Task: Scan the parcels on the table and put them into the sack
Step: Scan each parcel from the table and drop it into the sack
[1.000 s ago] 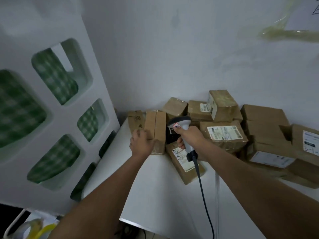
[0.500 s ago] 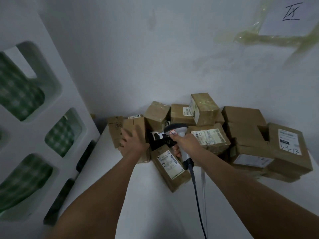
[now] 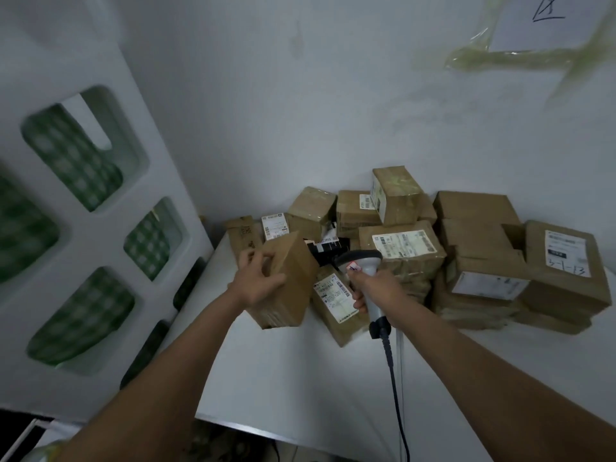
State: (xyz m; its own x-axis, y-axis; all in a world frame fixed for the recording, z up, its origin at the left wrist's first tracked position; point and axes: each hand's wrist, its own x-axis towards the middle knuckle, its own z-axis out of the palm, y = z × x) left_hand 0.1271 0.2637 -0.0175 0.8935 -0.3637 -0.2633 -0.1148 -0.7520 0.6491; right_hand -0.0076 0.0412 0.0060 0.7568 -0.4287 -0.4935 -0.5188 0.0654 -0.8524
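Two hands: I see both over the white bench.
Left hand: fingers curled round a plain brown parcel, tilted, lifted at the bench's left side, just in front of the parcel pile.
Right hand: wrapped round the grey scanner, head aimed toward the pile; cable trails to the near edge.
Parcel look: taped cardboard, no label on the faces I can see.
Writing: far-right box has a handwritten mark like "3-1-13"; printed labels too blurred to read.
Room: pile sits against the wall; bare bench near me.
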